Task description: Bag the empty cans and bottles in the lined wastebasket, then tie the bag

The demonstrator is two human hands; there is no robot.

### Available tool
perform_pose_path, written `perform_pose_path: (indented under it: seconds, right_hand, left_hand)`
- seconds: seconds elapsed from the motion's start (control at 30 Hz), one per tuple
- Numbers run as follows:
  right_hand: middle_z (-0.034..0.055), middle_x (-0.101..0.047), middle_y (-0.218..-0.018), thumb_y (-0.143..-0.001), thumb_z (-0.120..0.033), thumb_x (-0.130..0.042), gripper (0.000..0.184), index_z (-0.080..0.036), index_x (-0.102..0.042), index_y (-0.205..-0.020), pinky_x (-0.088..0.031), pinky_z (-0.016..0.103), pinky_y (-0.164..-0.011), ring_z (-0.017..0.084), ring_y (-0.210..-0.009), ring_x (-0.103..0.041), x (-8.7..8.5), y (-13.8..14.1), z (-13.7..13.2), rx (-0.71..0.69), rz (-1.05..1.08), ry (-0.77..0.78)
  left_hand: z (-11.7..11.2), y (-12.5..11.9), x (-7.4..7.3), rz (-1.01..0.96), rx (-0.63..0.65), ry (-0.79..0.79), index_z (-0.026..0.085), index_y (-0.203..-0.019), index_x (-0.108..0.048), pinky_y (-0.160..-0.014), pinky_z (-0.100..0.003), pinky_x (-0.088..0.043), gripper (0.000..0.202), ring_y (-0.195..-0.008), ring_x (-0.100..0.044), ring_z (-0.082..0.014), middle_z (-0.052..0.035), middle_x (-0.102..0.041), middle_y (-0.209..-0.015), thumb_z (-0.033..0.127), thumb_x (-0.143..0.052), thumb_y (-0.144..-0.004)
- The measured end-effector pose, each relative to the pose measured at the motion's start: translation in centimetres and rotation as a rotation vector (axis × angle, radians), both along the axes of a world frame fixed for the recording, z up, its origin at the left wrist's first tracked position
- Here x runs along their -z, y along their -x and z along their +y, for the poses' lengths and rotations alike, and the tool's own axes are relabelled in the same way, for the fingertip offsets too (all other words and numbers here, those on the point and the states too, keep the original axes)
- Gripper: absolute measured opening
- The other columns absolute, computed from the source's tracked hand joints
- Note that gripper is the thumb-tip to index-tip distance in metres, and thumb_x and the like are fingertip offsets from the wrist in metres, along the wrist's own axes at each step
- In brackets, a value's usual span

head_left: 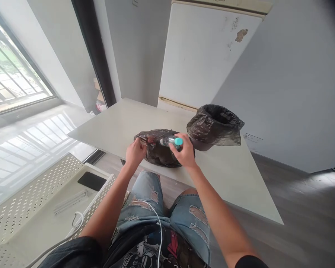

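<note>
A black plastic bag (pixel 159 158) lies on the white table (pixel 226 178) in front of me, its contents mostly hidden. My left hand (pixel 136 152) is closed on the bag's left edge. Over the bag's right part, my right hand (pixel 185 150) grips a clear plastic bottle (pixel 166 140) with a turquoise cap. The bottle lies tilted, its cap toward my right thumb and its other end pointing left over the bag. Something reddish shows by the bag's left edge, too small to name.
Behind and to the right, a bin lined with a black bag (pixel 201 128) stands on the table. A white fridge (pixel 201 56) rises behind the table. At lower left, a perforated cart (pixel 100 170) holds a dark phone (pixel 92 181) and a white cable (pixel 78 219).
</note>
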State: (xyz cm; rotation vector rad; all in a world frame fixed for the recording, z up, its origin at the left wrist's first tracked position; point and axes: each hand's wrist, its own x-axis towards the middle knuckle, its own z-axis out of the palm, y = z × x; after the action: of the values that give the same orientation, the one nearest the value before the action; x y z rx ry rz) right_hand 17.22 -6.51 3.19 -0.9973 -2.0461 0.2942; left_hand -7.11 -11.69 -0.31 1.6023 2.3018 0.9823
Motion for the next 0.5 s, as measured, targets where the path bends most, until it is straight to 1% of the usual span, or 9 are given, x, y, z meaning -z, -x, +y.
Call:
perform_pose_path:
  seconds: [0.1,0.17,0.2,0.27,0.3,0.33,0.4,0.47,0.5]
  right_hand:
    - [0.0095,-0.065,-0.118,-0.102,-0.049,-0.056,0.035,-0.021,-0.058,-0.123,-0.054,0.035,-0.082,0.021,-0.089,-0.062,-1.5,0.0,-2.6,0.115,0.292,0.102]
    - [0.0068,-0.065,-0.110,-0.100,-0.051,-0.059,0.035,-0.022,-0.057,-0.119,-0.054,0.033,-0.076,0.019,-0.082,-0.060,-2.5,0.2,-5.1,0.173,0.420,0.117]
    - [0.0051,-0.064,-0.104,-0.099,-0.052,-0.061,0.033,-0.023,-0.057,-0.115,-0.054,0.032,-0.074,0.018,-0.079,-0.060,-3.0,0.5,-6.3,0.174,0.451,0.135]
    - [0.0019,-0.062,-0.094,-0.097,-0.052,-0.065,0.030,-0.024,-0.058,-0.107,-0.052,0.030,-0.068,0.017,-0.073,-0.058,-3.8,1.1,-8.5,0.114,0.463,0.210]
    - [0.0012,-0.062,-0.092,-0.096,-0.052,-0.067,0.030,-0.025,-0.059,-0.105,-0.052,0.030,-0.067,0.016,-0.072,-0.058,-4.0,1.5,-9.4,0.060,0.456,0.256]
    - [0.0015,-0.063,-0.093,-0.096,-0.053,-0.067,0.030,-0.025,-0.060,-0.106,-0.054,0.030,-0.068,0.017,-0.073,-0.060,-4.0,1.9,-10.0,-0.006,0.447,0.293]
    - [0.0049,-0.069,-0.104,-0.101,-0.051,-0.060,0.031,-0.026,-0.062,-0.117,-0.058,0.032,-0.077,0.020,-0.086,-0.067,-3.7,2.4,-10.2,-0.113,0.422,0.329]
    - [0.0077,-0.073,-0.117,-0.107,-0.046,-0.049,0.032,-0.026,-0.065,-0.125,-0.059,0.034,-0.088,0.022,-0.101,-0.071,-2.6,2.8,-9.2,-0.181,0.316,0.375]
    - [0.0083,-0.075,-0.118,-0.108,-0.041,-0.047,0.031,-0.024,-0.068,-0.124,-0.059,0.033,-0.091,0.021,-0.103,-0.072,-1.8,3.0,-8.2,-0.196,0.212,0.411]
  left_hand:
    - [-3.0,-1.9,-1.3,-0.180,0.034,-0.319,0.025,-0.125,-0.060,-0.074,-0.036,-0.055,0.028,-0.073,-0.067,-0.0205,-0.0009,-0.069,-0.081,0.029,-0.061,-0.098]
    - [-5.5,-3.9,-2.1,-0.306,0.108,-0.481,0.027,-0.134,-0.054,-0.079,-0.037,-0.059,0.035,-0.082,-0.070,-0.0202,-0.0035,-0.072,-0.095,0.037,-0.062,-0.101]
    - [-6.6,-4.8,-2.5,-0.318,0.200,-0.509,0.028,-0.137,-0.052,-0.087,-0.040,-0.060,0.043,-0.096,-0.072,-0.0227,-0.0068,-0.074,-0.109,0.040,-0.067,-0.098]
    - [-8.2,-6.3,-3.1,-0.263,0.374,-0.452,0.030,-0.142,-0.050,-0.101,-0.045,-0.058,0.063,-0.120,-0.069,-0.0291,-0.0112,-0.070,-0.133,0.044,-0.080,-0.088]
    - [-8.7,-6.7,-3.2,-0.229,0.424,-0.397,0.031,-0.143,-0.050,-0.103,-0.046,-0.057,0.070,-0.124,-0.068,-0.0312,-0.0113,-0.068,-0.137,0.043,-0.085,-0.083]
    - [-9.0,-6.7,-3.4,-0.207,0.433,-0.347,0.032,-0.142,-0.051,-0.101,-0.046,-0.058,0.072,-0.121,-0.069,-0.0318,-0.0106,-0.070,-0.135,0.041,-0.088,-0.081]
    - [-8.8,-5.7,-3.6,-0.211,0.337,-0.326,0.031,-0.137,-0.054,-0.091,-0.044,-0.060,0.068,-0.104,-0.073,-0.0295,-0.0077,-0.074,-0.119,0.041,-0.088,-0.080]
    - [-7.6,-3.0,-3.8,-0.218,0.137,-0.408,0.028,-0.131,-0.058,-0.085,-0.043,-0.061,0.061,-0.093,-0.071,-0.0278,-0.0061,-0.073,-0.106,0.045,-0.088,-0.080]
    - [-6.5,-1.2,-3.9,-0.211,0.010,-0.469,0.026,-0.128,-0.060,-0.085,-0.044,-0.060,0.061,-0.092,-0.070,-0.0279,-0.0064,-0.071,-0.104,0.048,-0.088,-0.079]
